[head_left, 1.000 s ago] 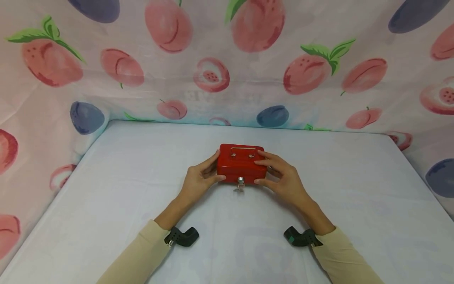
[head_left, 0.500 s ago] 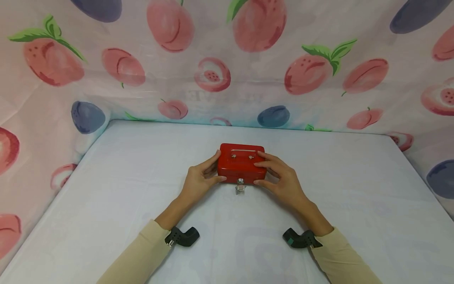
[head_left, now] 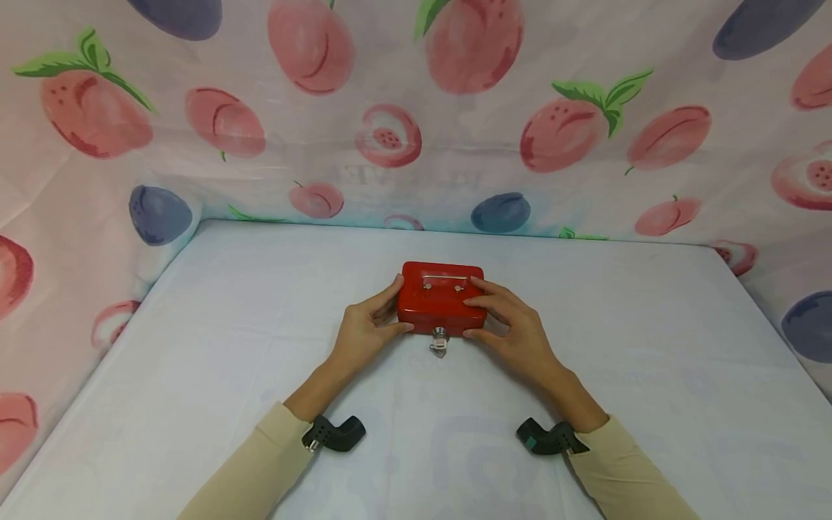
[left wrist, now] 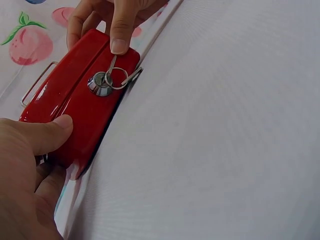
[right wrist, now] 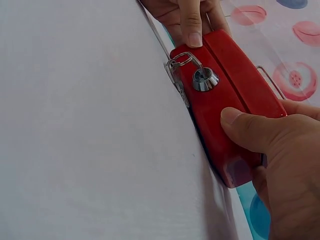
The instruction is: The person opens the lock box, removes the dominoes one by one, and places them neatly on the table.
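A small red metal cash box (head_left: 432,309) sits in the middle of the white-covered table, lid down, its wire handle (head_left: 445,276) on top. A silver lock (left wrist: 100,84) on its front face holds a key, and a key ring (right wrist: 181,59) with a second key hangs from that. My left hand (head_left: 372,328) grips the left end, thumb on the front face and fingers behind. At the right end my right hand (head_left: 518,328) holds it, thumb on the front and fingertips over the lid. Parts of the fingers are hidden behind the box.
White cloth (head_left: 292,289) covers the table. A fruit-print curtain (head_left: 448,159) hangs behind it and along both sides. Each wrist bears a black camera mount, one at the left sleeve (head_left: 260,451) and one at the right sleeve (head_left: 633,466).
The keys have swung below the lock. The box has tilted or shifted very slightly, and both hands keep their hold on its ends.
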Motion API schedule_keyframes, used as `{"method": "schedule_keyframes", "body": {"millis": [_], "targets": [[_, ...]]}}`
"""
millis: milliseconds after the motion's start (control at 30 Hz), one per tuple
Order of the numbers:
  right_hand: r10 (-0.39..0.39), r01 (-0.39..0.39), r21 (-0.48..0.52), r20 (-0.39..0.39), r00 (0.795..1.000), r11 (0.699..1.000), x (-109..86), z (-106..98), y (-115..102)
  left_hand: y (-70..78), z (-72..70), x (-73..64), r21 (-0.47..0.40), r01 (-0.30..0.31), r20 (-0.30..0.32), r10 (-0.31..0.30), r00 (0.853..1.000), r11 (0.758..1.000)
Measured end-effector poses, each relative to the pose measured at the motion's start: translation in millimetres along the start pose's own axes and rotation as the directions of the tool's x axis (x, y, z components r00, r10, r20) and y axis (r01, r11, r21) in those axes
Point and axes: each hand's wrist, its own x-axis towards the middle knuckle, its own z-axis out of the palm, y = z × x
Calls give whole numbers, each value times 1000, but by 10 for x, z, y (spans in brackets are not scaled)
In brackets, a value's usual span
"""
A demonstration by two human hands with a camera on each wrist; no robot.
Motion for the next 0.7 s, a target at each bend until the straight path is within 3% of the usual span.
{"method": "schedule_keyframes", "body": {"millis": [200, 700], "targets": [[-3, 3, -6, -4, 1000, 1000, 4, 4, -12, -19, 0, -1, 20, -32, 1, 32, 999, 999], [-40, 40, -28, -4, 999, 999, 11, 2, 22, -17, 3, -1, 78, -45, 7, 45, 999, 996]]}}
